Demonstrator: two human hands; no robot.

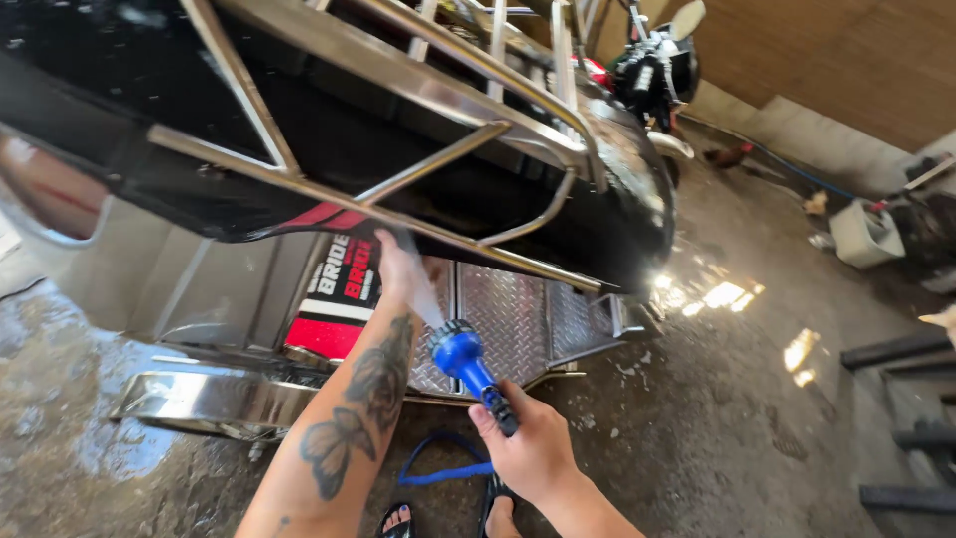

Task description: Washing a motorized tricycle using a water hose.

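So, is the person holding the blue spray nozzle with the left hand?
No, the right hand grips the blue spray nozzle, while the left hand touches the black sidecar body.

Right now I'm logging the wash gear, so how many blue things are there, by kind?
Blue spray nozzle, in the right hand: 1
Blue hose loop on the wet floor: 1
Blue hose along the far wall: 1
Total: 3

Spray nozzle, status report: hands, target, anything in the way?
Right hand grips blue nozzle, spraying upward. Left hand pressed on the sidecar's black body. Steel rail crosses just above; blue hose trails by the feet.
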